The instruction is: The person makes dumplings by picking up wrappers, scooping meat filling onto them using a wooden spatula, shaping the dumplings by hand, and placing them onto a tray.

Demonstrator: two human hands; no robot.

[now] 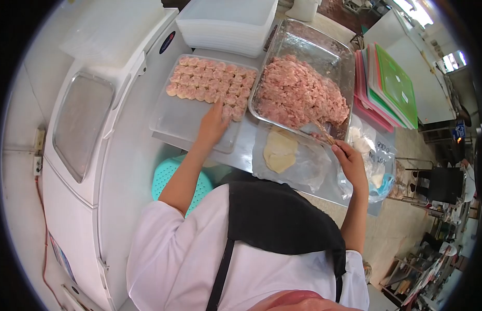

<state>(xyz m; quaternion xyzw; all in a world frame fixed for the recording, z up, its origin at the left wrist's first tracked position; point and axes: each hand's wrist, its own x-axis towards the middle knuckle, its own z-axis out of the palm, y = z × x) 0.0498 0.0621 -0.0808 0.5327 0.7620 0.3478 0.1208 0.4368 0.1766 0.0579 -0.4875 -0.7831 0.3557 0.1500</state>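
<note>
My left hand (pixel 214 124) reaches over a clear plastic tray (pixel 173 116), with thumb and forefinger around a small open-topped meat dumpling (pixel 226 111) at the near edge of the rows. Several rows of such dumplings (pixel 210 78) fill the far part of the tray. My right hand (pixel 350 161) is closed on the handle of a thin spreading stick (pixel 324 130), whose tip is at the near edge of the ground meat (pixel 298 90). That pink meat is heaped in a deep metal pan (pixel 305 32). Round yellowish dumpling wrappers (pixel 280 150) lie on plastic just before the pan.
Stacked clear trays (pixel 225 26) stand behind the dumplings. Coloured plastic lids (pixel 394 78) are piled right of the pan. Bags (pixel 373 160) with white contents lie at the table's right end. A turquoise perforated stool (pixel 181 181) is below at left, beside a white freezer (pixel 122 207).
</note>
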